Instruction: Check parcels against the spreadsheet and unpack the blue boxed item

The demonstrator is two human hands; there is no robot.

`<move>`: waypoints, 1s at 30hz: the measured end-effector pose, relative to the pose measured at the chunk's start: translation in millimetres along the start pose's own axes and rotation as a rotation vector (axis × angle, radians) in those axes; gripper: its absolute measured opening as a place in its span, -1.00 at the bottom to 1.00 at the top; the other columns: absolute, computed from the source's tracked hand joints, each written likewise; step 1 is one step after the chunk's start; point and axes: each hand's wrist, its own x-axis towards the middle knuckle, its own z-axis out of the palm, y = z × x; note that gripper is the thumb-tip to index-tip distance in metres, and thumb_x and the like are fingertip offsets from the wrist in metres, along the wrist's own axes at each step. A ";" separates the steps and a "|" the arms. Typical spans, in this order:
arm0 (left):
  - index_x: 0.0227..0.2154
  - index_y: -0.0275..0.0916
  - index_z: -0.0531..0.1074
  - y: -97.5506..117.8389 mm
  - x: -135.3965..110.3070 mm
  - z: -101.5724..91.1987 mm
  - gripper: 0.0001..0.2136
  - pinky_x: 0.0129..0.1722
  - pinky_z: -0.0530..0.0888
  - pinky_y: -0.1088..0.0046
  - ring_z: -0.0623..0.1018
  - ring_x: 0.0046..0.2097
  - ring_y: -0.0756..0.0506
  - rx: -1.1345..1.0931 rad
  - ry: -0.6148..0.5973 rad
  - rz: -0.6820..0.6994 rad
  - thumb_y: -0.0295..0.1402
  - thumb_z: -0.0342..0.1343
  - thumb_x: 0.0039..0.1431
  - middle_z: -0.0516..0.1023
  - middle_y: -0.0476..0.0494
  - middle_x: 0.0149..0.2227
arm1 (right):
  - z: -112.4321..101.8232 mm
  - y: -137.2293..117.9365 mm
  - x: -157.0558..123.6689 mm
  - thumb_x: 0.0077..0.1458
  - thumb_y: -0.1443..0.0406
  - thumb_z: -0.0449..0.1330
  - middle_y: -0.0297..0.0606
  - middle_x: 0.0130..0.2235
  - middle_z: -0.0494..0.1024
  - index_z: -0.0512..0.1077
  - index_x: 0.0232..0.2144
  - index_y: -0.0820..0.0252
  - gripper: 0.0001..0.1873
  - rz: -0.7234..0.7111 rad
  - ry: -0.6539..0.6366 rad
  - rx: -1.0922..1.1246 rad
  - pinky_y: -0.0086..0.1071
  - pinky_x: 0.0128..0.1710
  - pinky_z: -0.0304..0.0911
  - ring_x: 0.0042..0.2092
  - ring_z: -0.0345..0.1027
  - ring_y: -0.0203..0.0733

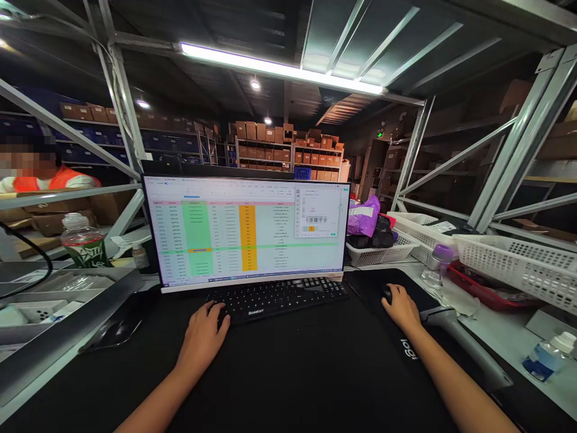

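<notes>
My left hand rests at the left end of a black keyboard, fingers curled loosely onto the keys with nothing held. My right hand lies cupped over a black mouse on a black desk mat. A wide monitor stands right behind the keyboard and shows a spreadsheet with green and orange columns.
A grey barcode scanner lies just right of my right forearm. White baskets and a purple bag sit at the right. Two bottles stand at the left and the right edge. Metal shelving frames the desk. A person in orange is at the far left.
</notes>
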 end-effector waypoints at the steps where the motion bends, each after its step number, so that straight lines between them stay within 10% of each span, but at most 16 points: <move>1: 0.06 -0.30 0.47 0.3 0.0 -0.3 -0.47 0.17 0.38 -0.01 0.39 0.19 -0.39 -0.001 -0.003 0.001 -0.10 -0.19 0.26 0.41 -0.40 0.16 | -0.9 -0.6 -0.2 0.21 0.19 0.01 0.03 0.23 0.31 0.28 0.22 0.27 -0.43 0.004 -0.006 -0.003 -0.17 0.05 0.28 0.11 0.38 0.04; 30: 0.08 -0.35 0.45 -2.8 -0.2 2.1 -0.47 0.17 0.38 0.00 0.37 0.19 -0.40 0.010 -0.010 0.021 -0.11 -0.20 0.29 0.37 -0.43 0.16 | 10.4 6.8 3.6 0.20 0.19 0.06 0.03 0.19 0.37 0.26 0.22 0.28 -0.43 -0.011 0.050 0.022 -0.16 0.04 0.31 0.08 0.40 0.04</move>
